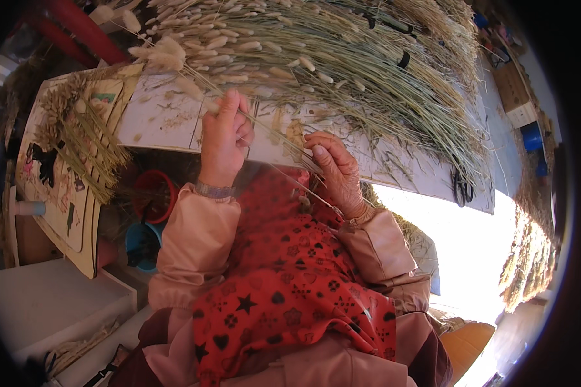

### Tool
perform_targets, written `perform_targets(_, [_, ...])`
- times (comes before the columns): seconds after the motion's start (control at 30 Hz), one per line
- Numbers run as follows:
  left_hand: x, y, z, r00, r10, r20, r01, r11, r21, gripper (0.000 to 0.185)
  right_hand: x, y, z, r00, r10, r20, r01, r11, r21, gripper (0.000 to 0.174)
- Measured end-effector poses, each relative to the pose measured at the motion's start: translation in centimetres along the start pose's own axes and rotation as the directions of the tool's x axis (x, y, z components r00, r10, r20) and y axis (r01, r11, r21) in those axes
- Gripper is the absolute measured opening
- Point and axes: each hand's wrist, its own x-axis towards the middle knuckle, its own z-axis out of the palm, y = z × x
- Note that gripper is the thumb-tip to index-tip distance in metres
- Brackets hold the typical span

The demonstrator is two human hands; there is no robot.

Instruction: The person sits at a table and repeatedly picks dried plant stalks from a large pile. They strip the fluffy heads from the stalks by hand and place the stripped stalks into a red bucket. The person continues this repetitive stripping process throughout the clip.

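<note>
My left hand (228, 123) is closed around the thin stems of a small bunch of dried bunny-tail grass, whose fluffy cream heads (167, 54) stick out to the upper left. Lower down the same stems (276, 131), my right hand (336, 167) has its thumb and fingers pinched near the stem ends. One loose stem (302, 186) slants beneath, towards my right wrist. Just beyond both hands, a large heap of bunny-tail grass (329, 63) lies across the white table (167, 116), heads to the left and stems to the right.
Scissors with black handles (461, 187) lie at the table's right front corner. Bundled dried stalks (84, 140) rest on a board (84, 227) at left. Below stand a red bucket (156, 193) and a blue bucket (144, 246). Cardboard boxes (512, 92) stand far right.
</note>
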Motion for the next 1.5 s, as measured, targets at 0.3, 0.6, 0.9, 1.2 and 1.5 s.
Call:
perform_targets(0.3, [0.7, -0.1, -1.3, 0.995, 0.045, 0.093, -0.039, 0.997, -0.072, 0.035, -8.1, -2.6, -12.7, 0.846, 0.457, 0.276, -0.207, 0.758, -0.619, 0.011])
perform_targets(0.6, [-0.9, -2.5, 2.4, 0.946, -0.037, 0.321, 0.086, 0.986, -0.142, 0.036, -3.6, -5.0, -5.9, 0.983, -0.027, 0.184, 0.131, 0.8, -0.585, 0.069])
perform_targets(0.9, [-1.1, -2.5, 0.4, 0.948, 0.121, 0.293, -0.006, 0.93, -0.367, 0.048, 1.6, -2.1, 1.5, 0.989, 0.047, 0.144, 0.002, 0.946, -0.325, 0.017])
perform_targets(1.2, [-0.3, -5.0, -1.6, 0.933, -0.073, 0.351, 0.127, 0.983, -0.133, 0.024, 2.2, -0.9, 1.9, 0.971, 0.103, 0.217, -0.01, 0.92, -0.391, 0.015])
perform_targets(1.5, [0.1, -2.1, -3.0, 0.968, 0.126, 0.216, -0.04, 0.931, -0.363, 0.024, -0.4, -2.3, -1.8, 0.903, 0.011, 0.429, 0.305, 0.688, -0.658, 0.009])
